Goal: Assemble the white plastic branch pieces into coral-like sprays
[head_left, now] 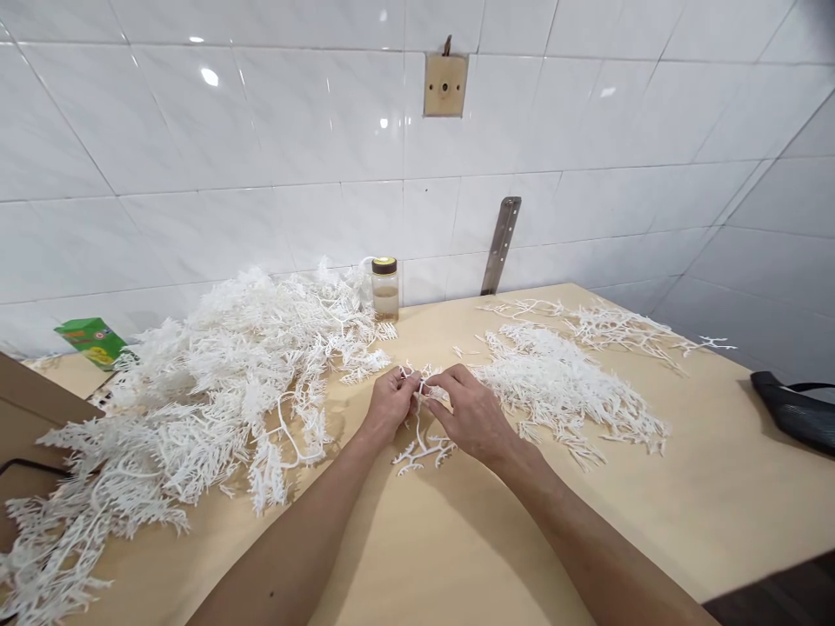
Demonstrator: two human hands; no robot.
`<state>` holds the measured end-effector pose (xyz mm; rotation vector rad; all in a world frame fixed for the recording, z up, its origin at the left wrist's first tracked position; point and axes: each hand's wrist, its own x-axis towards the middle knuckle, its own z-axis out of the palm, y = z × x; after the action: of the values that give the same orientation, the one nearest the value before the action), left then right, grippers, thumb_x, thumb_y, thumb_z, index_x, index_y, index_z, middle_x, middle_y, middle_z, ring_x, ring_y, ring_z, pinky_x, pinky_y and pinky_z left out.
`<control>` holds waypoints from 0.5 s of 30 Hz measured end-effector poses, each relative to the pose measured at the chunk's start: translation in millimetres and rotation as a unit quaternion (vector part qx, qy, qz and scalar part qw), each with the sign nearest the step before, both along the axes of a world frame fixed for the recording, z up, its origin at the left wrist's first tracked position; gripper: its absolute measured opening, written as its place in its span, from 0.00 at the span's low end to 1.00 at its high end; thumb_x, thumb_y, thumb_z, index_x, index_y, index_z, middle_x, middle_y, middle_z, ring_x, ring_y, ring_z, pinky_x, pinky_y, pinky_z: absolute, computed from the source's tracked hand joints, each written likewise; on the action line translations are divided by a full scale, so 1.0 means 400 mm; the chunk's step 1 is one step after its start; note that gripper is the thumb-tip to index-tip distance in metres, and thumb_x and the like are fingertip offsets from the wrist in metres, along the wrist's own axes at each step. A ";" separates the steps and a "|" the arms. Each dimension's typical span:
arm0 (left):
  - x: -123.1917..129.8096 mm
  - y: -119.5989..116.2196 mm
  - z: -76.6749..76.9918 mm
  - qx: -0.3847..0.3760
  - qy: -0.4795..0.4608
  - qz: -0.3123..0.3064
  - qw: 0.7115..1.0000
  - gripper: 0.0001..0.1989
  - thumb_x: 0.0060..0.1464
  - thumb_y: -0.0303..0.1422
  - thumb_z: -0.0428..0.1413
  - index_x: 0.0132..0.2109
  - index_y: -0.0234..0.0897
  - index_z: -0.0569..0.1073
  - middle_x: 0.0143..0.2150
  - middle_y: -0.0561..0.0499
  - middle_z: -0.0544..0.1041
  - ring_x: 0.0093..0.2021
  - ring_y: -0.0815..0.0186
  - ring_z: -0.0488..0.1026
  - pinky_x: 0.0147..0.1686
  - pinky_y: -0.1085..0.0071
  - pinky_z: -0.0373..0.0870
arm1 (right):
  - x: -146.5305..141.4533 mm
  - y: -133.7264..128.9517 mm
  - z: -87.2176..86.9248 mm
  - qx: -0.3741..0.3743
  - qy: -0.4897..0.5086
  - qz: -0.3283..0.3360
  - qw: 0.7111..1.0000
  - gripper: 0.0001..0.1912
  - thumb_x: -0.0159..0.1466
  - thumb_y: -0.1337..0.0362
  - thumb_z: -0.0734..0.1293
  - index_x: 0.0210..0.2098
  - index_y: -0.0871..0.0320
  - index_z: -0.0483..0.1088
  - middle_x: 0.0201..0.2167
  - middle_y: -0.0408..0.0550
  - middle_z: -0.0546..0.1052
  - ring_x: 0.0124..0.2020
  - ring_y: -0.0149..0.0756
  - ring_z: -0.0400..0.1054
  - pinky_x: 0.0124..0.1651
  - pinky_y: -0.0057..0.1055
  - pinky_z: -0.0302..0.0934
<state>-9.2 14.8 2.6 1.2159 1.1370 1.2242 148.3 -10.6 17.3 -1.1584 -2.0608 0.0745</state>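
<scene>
My left hand (392,402) pinches a white branched plastic sprig (421,445) near the middle of the table. Close beside it on the right, my right hand (470,410) has its thumb and forefinger at the sprig's upper part; whether they grip it is too small to tell. The sprig's lower twigs hang toward me below the hands. A large heap of white feathery branches (215,374) lies to the left. A flatter pile of small white pieces (567,382) spreads on the right, with bare white stems (619,329) behind it.
A lidded jar (385,291) stands at the back of the wooden table (731,487). At the left are a green packet (91,341) and a cardboard box (39,404). A metal strip (502,246) leans on the tiled wall. A black object (792,413) sits at the right edge.
</scene>
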 end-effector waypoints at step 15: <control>-0.007 -0.001 0.029 -0.051 -0.052 -0.007 0.997 0.17 0.48 0.45 0.61 0.29 0.36 0.67 0.17 0.57 0.68 0.13 0.77 0.54 0.13 0.78 0.46 | 0.022 0.027 0.017 -0.247 0.210 -0.082 0.942 0.07 0.58 0.60 0.65 0.28 0.56 0.68 0.21 0.40 0.71 0.18 0.30 0.64 0.24 0.28 0.58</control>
<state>-12.0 14.6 14.2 1.0687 1.0983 1.1902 157.0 0.1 24.2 -1.4569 -1.5971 0.7299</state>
